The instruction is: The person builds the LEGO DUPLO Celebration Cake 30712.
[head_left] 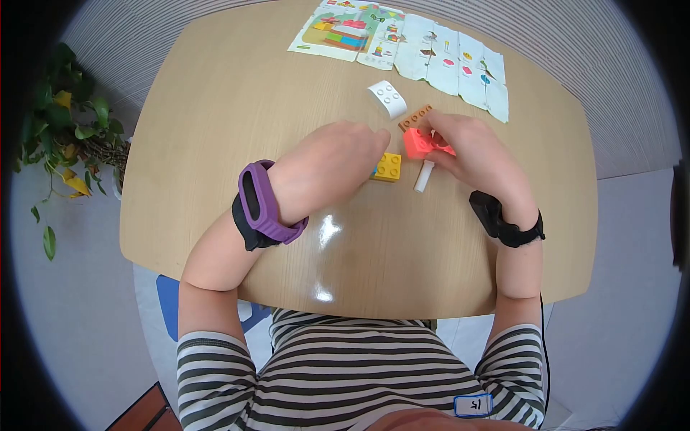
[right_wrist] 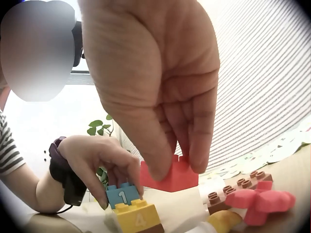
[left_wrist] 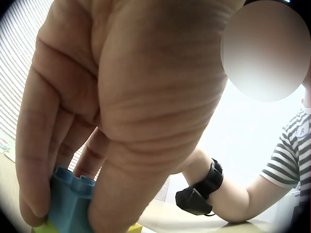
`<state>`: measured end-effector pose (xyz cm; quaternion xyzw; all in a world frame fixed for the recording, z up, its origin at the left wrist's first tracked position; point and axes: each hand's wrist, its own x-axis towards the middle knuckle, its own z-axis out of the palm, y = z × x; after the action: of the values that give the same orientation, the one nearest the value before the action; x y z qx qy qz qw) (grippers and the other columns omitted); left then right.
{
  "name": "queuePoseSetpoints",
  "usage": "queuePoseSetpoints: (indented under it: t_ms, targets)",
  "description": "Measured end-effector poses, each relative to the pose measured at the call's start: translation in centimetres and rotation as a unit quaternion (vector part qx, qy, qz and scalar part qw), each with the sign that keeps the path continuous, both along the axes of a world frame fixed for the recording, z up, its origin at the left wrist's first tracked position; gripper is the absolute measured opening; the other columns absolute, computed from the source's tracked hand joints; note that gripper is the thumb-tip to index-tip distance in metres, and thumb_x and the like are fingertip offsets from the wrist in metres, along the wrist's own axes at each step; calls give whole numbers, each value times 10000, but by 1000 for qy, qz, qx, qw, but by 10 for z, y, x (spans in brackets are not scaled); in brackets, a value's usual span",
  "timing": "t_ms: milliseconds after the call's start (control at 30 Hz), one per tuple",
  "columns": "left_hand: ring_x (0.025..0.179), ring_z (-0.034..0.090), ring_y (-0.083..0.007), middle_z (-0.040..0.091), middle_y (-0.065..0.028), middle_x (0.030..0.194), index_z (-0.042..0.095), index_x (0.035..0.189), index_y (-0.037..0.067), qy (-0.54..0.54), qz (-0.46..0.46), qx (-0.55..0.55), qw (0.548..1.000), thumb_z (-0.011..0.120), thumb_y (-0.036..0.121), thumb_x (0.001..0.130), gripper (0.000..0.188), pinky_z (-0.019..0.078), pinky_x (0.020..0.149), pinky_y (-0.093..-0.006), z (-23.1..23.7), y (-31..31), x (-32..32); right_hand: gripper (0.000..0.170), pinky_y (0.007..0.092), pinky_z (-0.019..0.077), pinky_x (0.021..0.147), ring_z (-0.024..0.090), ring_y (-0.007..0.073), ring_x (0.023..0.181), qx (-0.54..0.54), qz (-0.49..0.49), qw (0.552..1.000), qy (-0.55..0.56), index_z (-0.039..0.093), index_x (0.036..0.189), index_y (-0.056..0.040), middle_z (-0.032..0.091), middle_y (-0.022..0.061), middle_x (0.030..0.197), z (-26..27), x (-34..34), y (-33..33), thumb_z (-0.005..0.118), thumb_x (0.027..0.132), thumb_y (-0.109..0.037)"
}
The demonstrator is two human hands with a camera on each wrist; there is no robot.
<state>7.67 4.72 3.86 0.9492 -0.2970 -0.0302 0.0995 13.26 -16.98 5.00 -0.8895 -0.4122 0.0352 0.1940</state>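
The left hand pinches a blue plastic block by its sides, leaving studs uncovered; the right hand grips a red plastic block.

1. In the head view, the left hand hides most of the blue brick
2. There, the right hand covers part of the red brick
3. Fine print on the paper sheet is too small to read
4. The right wrist view's bottom edge cuts off the brown piece under the yellow brick
5. The person's head is blurred out in both wrist views
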Motion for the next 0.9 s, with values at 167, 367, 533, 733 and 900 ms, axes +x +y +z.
queuePoseSetpoints:
  t_ms: [167, 367, 533, 733, 900]
  targets:
    - [798, 607, -325, 611, -154, 799, 503, 946, 12, -6, -4, -1, 1000, 693, 125, 748, 297, 482, 710, -399, -1, 0, 0, 280, 369, 509, 705, 637, 308, 818, -4, 9, 1000, 30, 543, 968, -4, 644, 153, 852, 10, -5, 0, 701, 739, -34]
    - [790, 606, -329, 609, -158, 796, 500, 928, 11, 0, -3, -14, 1000, 702, 139, 746, 301, 483, 701, -400, -1, -3, 2, 316, 379, 497, 698, 617, 325, 809, 6, 16, 1000, 26, 536, 996, -17, 630, 156, 862, 14, -12, 5, 707, 731, -44]
    - [788, 604, -331, 609, -157, 795, 501, 918, 11, -7, -7, -17, 1000, 703, 138, 745, 294, 482, 699, -401, -3, -2, 2, 329, 395, 481, 694, 594, 338, 812, -14, 15, 1000, 19, 535, 1007, -29, 612, 152, 855, 10, -15, 8, 709, 728, -54]
    - [787, 605, -338, 615, -160, 797, 508, 912, 7, 6, -2, -15, 1000, 699, 129, 746, 281, 481, 697, -405, -2, -3, 3, 274, 428, 472, 682, 590, 353, 811, -11, 30, 999, 2, 480, 895, -23, 593, 164, 796, 6, -20, 15, 691, 720, -46]
    - [791, 605, -339, 618, -165, 798, 511, 908, 2, 7, 1, -21, 1000, 694, 123, 750, 270, 481, 700, -407, -1, -4, 3, 244, 420, 474, 681, 589, 337, 813, -5, 40, 999, -12, 486, 869, -18, 585, 155, 801, 2, -23, 19, 679, 727, -67]
